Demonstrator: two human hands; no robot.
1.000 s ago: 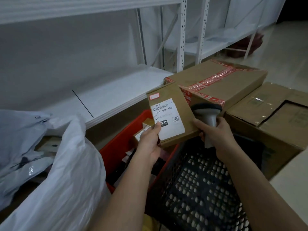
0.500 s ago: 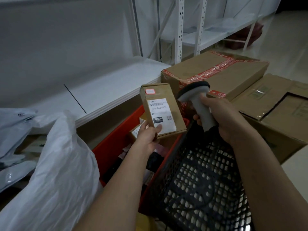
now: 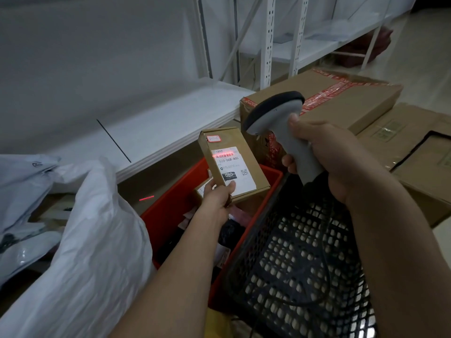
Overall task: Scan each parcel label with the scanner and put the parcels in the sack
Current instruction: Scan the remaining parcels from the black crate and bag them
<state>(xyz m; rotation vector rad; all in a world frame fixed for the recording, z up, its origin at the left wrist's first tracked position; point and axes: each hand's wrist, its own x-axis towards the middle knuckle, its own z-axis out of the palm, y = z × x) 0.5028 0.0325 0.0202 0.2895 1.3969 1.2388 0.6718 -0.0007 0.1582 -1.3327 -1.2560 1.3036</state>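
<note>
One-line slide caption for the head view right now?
Right hand aims the scanner, red beam on the parcel label's barcode, left hand holding it.

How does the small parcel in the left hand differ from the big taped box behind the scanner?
The small parcel is held up by the left hand; the big taped box lies flat. The small parcel shows a white label crossed by a red scan line; the big taped box bears red tape. Both are brown cardboard.

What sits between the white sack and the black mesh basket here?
In the head view, the red crate sits between the white sack and black mesh basket, with loose parcels inside.
</note>
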